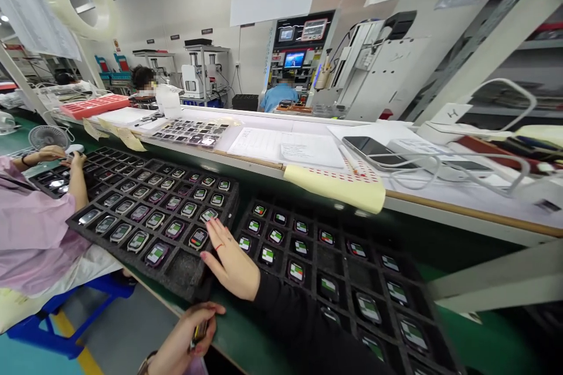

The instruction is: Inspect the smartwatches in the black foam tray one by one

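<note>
My right hand [232, 261], in a black sleeve, reaches palm down over the right side of a black foam tray [187, 268]. Its fingers are stretched out with the thumb apart, and the fingertips lie at the lower edge of a watch with a lit screen [208, 215]. Below, near the bench's front edge, my left hand [187, 334] is curled around a small dark object with a gold-coloured edge [199, 333], mostly hidden by the fingers. Many watch faces with green and white screens fill the tray's compartments; the corner one near my right hand holds nothing.
Another foam tray [326, 258] of watches lies to the right. A raised white shelf [303, 123] behind carries papers, a phone [376, 151] and cables. At the left, a person in pink [37, 217] handles items over a tray. A slanted white post [479, 278] stands at the right.
</note>
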`<state>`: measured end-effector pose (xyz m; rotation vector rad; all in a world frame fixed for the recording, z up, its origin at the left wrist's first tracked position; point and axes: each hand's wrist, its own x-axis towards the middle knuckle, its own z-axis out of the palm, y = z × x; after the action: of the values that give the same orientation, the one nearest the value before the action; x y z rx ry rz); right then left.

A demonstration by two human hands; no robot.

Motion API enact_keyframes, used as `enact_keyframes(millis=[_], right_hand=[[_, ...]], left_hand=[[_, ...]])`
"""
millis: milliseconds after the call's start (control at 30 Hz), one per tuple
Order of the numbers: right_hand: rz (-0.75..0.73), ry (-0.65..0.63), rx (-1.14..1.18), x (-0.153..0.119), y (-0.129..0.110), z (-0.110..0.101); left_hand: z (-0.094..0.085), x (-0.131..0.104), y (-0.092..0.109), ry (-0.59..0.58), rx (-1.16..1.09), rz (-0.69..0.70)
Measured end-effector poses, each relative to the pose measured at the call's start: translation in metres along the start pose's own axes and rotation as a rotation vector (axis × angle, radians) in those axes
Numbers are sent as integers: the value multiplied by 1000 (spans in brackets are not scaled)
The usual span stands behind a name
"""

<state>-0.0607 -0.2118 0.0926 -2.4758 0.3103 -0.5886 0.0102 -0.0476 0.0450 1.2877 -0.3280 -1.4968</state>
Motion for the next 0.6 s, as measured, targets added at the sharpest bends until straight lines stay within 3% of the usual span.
enact_keyframes(millis=[100,233,433,600], right_hand=[[192,95,290,-13,18,5],[360,81,455,-40,32,13],[287,-53,419,-87,4,3],[239,13,219,-117,-9,1]], left_hand=[[-4,-2,3,-19,-5,-25],[1,-4,3,28,27,-65],[41,5,2,-113,-151,-116],[60,27,-6,-31,-155,-73]])
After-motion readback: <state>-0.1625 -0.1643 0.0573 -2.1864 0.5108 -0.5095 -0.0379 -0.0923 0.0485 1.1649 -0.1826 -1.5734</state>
